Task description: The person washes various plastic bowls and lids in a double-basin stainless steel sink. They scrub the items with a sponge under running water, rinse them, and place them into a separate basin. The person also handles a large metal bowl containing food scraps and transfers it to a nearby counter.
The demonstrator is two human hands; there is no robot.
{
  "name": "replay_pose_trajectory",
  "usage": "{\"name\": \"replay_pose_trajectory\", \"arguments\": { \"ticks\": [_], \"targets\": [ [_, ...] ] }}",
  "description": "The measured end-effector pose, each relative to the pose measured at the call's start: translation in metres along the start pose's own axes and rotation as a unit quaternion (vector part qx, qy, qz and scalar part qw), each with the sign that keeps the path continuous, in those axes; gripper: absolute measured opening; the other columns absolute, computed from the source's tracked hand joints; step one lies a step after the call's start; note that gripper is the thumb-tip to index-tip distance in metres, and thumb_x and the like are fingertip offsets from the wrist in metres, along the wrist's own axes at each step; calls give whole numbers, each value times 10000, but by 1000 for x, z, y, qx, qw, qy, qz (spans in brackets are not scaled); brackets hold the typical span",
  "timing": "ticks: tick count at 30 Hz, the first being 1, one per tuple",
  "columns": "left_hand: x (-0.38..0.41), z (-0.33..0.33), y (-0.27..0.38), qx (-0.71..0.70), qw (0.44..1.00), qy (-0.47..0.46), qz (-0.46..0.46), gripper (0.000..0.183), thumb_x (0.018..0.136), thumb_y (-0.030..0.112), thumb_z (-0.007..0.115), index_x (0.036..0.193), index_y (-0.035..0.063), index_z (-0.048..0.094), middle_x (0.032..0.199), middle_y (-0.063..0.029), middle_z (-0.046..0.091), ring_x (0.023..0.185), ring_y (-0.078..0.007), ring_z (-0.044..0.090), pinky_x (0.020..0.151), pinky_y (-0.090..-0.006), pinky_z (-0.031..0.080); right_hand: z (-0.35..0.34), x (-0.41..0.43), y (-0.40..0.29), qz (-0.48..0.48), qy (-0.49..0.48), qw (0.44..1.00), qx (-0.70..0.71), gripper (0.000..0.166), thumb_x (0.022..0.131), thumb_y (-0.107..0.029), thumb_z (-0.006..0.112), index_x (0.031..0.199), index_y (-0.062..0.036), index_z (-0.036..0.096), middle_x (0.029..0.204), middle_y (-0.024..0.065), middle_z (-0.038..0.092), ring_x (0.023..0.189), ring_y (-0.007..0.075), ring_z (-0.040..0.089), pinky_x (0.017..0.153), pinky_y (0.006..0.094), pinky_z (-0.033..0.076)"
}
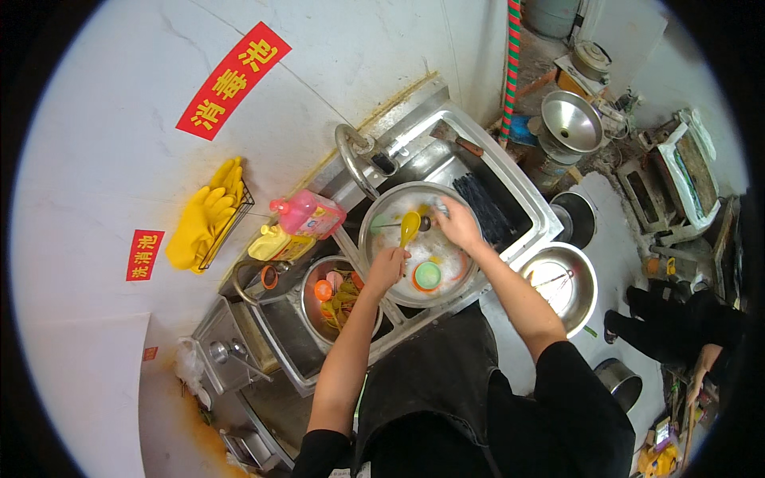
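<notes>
Over a large steel basin [382, 287] of sudsy water, my left hand [388, 270] grips the handle of a yellow spoon [410, 226], bowl end up. My right hand [455, 222], a little to the right of the spoon, closes on a small greyish scrubber, partly hidden by the fingers. A green bowl [428, 275] with an orange rim around it floats or rests in the suds. A round black knob shows between the spoon and my right hand. Left of my left forearm, a second steel basin [308, 281] holds yellow spoons and orange bowls.
The basins sit on a double steel sink [538, 209] with a curved faucet [346, 149]. A scraper [469, 146] lies on its far edge. Pink [306, 215] and yellow [281, 244] bottles stand by the wall, near yellow gloves [200, 221]. Another person [675, 322] stands at the right.
</notes>
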State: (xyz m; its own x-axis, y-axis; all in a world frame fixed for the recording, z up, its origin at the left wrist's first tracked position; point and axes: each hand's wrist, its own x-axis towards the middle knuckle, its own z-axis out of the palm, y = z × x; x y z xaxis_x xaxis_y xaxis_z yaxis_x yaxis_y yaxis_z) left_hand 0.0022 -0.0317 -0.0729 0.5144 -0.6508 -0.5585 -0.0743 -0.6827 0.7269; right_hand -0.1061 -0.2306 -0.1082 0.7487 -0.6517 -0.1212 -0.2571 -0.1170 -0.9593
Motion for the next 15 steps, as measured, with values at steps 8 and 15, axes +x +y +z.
{"name": "replay_pose_trajectory", "arguments": {
  "ticks": [8, 15],
  "targets": [
    [8, 28, -42, 87, 984, 139, 75, 326, 988, 247, 382, 989, -13, 579, 671, -62, 566, 515, -143, 505, 479, -297, 379, 102, -40, 13, 184, -61, 866, 462, 269, 979, -125, 448, 1206, 17, 473, 1140, 155, 599, 1022, 221, 646, 775, 322, 531],
    [-42, 31, 2, -199, 977, 37, -71, 286, 988, 259, 417, 888, 28, 554, 700, -28, 506, 525, -108, 462, 485, -258, 362, 62, -29, -12, 116, -164, 942, 268, 313, 998, -228, 459, 1138, 48, 508, 1005, 188, 651, 838, 209, 682, 722, 321, 551]
  ]
}}
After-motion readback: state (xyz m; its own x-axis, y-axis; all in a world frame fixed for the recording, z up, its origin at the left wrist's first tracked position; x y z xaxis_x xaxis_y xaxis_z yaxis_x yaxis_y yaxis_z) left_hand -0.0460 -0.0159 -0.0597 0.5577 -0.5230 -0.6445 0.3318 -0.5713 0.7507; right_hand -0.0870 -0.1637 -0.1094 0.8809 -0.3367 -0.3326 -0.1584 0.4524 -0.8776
